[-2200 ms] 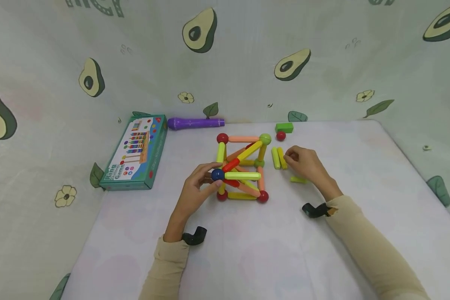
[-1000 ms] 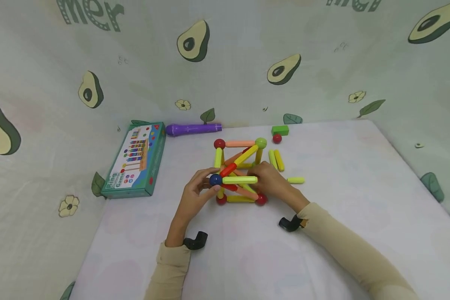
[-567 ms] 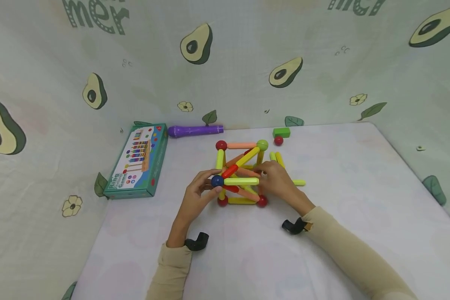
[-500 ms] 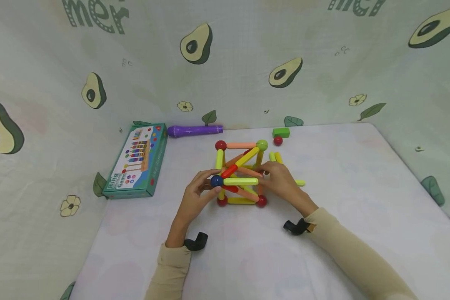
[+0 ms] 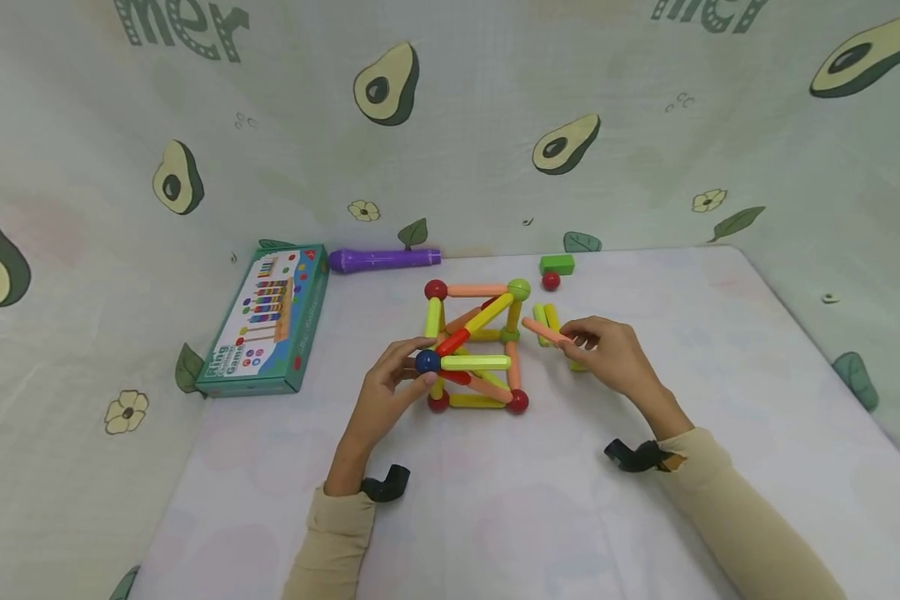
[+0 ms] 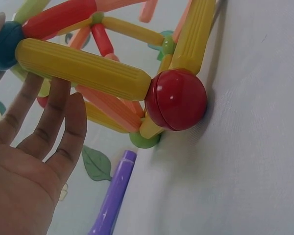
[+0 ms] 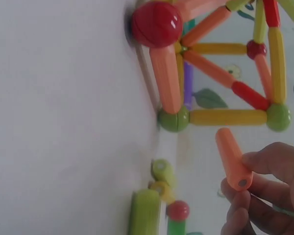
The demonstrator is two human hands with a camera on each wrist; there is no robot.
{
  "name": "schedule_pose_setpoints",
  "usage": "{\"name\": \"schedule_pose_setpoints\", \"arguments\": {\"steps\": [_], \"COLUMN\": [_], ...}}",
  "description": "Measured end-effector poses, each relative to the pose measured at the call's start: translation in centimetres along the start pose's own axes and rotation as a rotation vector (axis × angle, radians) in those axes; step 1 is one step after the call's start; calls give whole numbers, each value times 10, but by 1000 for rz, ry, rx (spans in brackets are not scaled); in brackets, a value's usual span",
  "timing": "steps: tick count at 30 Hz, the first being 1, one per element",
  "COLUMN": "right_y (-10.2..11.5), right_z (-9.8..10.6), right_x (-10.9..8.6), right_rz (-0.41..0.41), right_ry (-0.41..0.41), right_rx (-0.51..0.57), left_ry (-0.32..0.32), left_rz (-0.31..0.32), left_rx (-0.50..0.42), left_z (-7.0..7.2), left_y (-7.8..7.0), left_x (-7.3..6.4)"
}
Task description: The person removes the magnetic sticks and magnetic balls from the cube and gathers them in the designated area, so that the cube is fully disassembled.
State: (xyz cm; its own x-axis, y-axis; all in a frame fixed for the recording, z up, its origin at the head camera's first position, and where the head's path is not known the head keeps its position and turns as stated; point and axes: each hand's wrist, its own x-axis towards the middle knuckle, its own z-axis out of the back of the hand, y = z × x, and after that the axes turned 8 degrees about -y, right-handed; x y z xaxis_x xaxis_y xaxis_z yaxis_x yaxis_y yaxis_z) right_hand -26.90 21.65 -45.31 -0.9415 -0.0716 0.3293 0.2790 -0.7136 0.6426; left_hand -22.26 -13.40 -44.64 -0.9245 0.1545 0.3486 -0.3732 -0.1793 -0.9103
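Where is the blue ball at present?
In the head view, the blue ball is at the left edge of the structure, held by the left hand.

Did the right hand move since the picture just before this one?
Yes, the right hand moved rightward, judged against the green block.

"mer" twice on backdrop cloth, "Game" on teal box; smaller print unreadable

Across the lower frame we see a white table bearing a box left of centre, a microphone above, a model mid-frame, and sticks, ball and block right of centre.
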Motion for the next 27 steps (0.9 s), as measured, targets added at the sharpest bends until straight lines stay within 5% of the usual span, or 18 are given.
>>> {"name": "schedule_pose_setpoints", "arguments": {"steps": [13,27], "right_y": [-39,-44], "right_z": [5,-8], "right_x": [12,27], "right_rz": [-172,-330], "right_ry": [-143,-47], "right_rx": [-44,-76], "left_ry": [6,3], "left_rz": [-19,14], "left_rx": [1,0], "left_z": [0,0], "left_y": [-1,-4], "left_x": [0,1]}}
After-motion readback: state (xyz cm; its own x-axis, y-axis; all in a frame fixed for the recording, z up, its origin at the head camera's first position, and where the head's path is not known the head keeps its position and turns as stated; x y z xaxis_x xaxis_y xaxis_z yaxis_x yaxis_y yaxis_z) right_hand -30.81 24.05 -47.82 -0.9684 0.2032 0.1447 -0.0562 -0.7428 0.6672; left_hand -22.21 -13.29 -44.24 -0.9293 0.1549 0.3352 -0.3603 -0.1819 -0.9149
